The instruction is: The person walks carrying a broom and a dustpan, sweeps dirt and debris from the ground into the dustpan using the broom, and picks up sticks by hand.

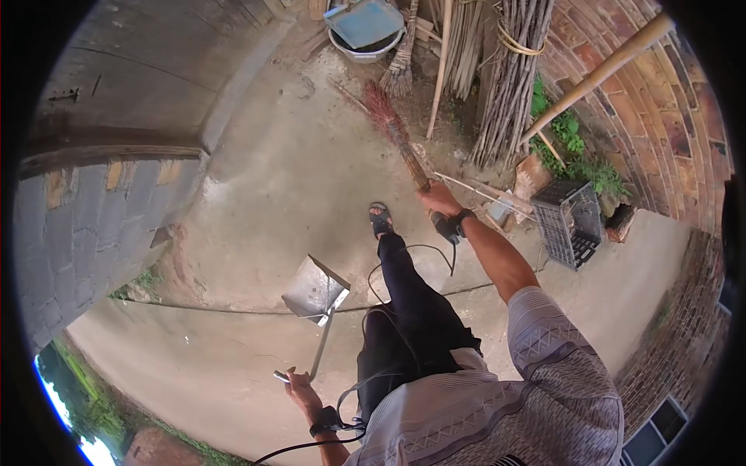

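A broom [398, 136] of coarse, reddish twigs, bound to a stick handle, reaches over the smooth, stained concrete floor [264, 186] toward the edge with the bundled sticks [513, 85]. The right hand [440, 199] is closed round its handle, the arm stretched forward. The left hand [303, 392], lowered beside the legs, has its fingers curled round the thin handle of a boxy metal dustpan [315, 289], near a dark floor seam.

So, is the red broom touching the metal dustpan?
Apart. The head view shows it: a wide stretch of floor lies between the broom and the dustpan.
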{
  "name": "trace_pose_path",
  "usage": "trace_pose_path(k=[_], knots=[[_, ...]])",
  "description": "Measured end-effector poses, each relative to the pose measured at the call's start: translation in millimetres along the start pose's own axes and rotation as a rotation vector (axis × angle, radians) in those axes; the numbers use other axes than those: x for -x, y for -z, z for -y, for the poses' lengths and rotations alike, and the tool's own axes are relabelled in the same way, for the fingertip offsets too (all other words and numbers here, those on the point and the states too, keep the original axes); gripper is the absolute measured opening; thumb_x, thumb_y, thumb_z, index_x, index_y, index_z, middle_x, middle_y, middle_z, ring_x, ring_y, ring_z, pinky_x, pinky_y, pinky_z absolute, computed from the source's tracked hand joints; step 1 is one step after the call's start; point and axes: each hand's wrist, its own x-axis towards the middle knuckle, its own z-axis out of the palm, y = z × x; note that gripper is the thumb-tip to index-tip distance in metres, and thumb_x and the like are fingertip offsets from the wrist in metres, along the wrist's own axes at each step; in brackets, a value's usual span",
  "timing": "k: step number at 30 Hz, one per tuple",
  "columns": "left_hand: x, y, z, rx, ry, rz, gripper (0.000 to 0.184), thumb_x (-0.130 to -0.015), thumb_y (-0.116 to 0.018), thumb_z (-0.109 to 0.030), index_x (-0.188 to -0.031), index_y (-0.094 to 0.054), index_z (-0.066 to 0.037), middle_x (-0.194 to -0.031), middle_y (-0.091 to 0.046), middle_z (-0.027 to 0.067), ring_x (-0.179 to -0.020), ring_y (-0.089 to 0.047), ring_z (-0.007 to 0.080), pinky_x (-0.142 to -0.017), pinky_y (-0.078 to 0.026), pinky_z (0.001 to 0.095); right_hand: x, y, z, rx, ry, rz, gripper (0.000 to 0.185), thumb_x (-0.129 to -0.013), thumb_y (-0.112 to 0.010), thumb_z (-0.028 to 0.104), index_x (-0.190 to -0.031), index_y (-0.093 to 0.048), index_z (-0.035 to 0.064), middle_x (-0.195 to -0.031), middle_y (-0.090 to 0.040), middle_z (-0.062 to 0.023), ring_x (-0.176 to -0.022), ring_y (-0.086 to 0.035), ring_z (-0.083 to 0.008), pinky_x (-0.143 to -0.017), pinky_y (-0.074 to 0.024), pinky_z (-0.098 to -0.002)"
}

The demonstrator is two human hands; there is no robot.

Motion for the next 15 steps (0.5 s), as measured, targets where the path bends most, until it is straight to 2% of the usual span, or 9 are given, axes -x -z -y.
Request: trace_pose_path(k=[2, 3, 4, 8, 10, 14, 15], knots=[[-7.9, -23.5, -26.8, -0.006, 0.002, -0.040, 0.034, -0.101, -0.058, -0.028, -0.113, -0.055, 0.004, -0.067, -0.032, -0.0051, -0.063, -0.031, 0.0073, -0.072, -0.040, 0.0292, -25.4, 1.7, 0.3, -0.088, -0.084, 0.032, 0.038, -0.088, -0.069, 0.031, -0.102, -0.057, -0.0020, -0.072, -0.062, -0.0110, -0.054, -0.064, -0.0226, -0.047, -0.0505, -0.0375], [-15.2, -29.4, -41.3, -0.054, -0.010, 0.025, 0.033, -0.102, -0.056, -0.029, -0.110, -0.056, 0.003, -0.068, -0.033, -0.0045, -0.065, -0.031, 0.0078, -0.075, -0.040, 0.0303, -24.6, 0.1, 2.3, -0.176, -0.161, 0.075, 0.037, -0.088, -0.069, 0.031, -0.099, -0.058, -0.0022, -0.071, -0.062, -0.0102, -0.054, -0.064, -0.0224, -0.046, -0.0499, -0.0372], [-19.4, -37.1, -50.7, -0.075, -0.013, 0.032, 0.033, -0.103, -0.057, -0.030, -0.112, -0.055, 0.002, -0.066, -0.032, -0.0050, -0.063, -0.030, 0.0079, -0.073, -0.040, 0.0306, -9.2, 4.3, 0.2, -0.298, -0.246, 0.096, 0.036, -0.087, -0.069, 0.031, -0.095, -0.061, -0.0028, -0.070, -0.061, -0.0094, -0.053, -0.064, -0.0217, -0.045, -0.0492, -0.0361], [-58.3, -47.8, -62.8, -0.130, -0.080, 0.077, 0.032, -0.104, -0.055, -0.029, -0.117, -0.052, 0.001, -0.065, -0.032, -0.0057, -0.061, -0.029, 0.0069, -0.073, -0.040, 0.0305, 52.0, 3.6, -62.5, -0.109, -0.389, 0.031, 0.035, -0.088, -0.069, 0.031, -0.099, -0.061, -0.0019, -0.071, -0.061, -0.0081, -0.052, -0.063, -0.0205, -0.046, -0.0505, -0.0360], [-68.3, -63.1, -81.6, -0.149, -0.051, 0.095, 0.032, -0.105, -0.055, -0.028, -0.118, -0.051, 0.001, -0.066, -0.032, -0.0057, -0.061, -0.029, 0.0065, -0.074, -0.041, 0.0305, 103.2, 8.1, -59.8, -0.264, -0.513, -0.007, 0.033, -0.088, -0.070, 0.031, -0.094, -0.060, -0.0002, -0.069, -0.059, -0.0056, -0.051, -0.062, -0.0196, -0.045, -0.0504, -0.0356], [-111.2, -104.0, -108.8, -0.173, 0.005, 0.171, 0.032, -0.105, -0.055, -0.029, -0.117, -0.052, 0.001, -0.065, -0.032, -0.0061, -0.060, -0.029, 0.0065, -0.074, -0.041, 0.0308, 153.9, -0.9, -83.9, -0.179, -0.591, -0.070, 0.035, -0.087, -0.071, 0.029, -0.100, -0.058, -0.0011, -0.072, -0.064, -0.0090, -0.053, -0.065, -0.0216, -0.047, -0.0528, -0.0369], [-123.8, -107.7, -116.7, -0.228, 0.032, 0.217, 0.034, -0.100, -0.055, -0.028, -0.114, -0.054, 0.002, -0.069, -0.039, -0.0038, -0.067, -0.038, 0.0081, -0.083, -0.043, 0.0336, 171.3, -4.3, -74.3, -0.107, -0.585, -0.120, 0.037, -0.087, -0.071, 0.028, -0.104, -0.057, -0.0017, -0.072, -0.064, -0.0109, -0.054, -0.066, -0.0227, -0.048, -0.0535, -0.0377]])
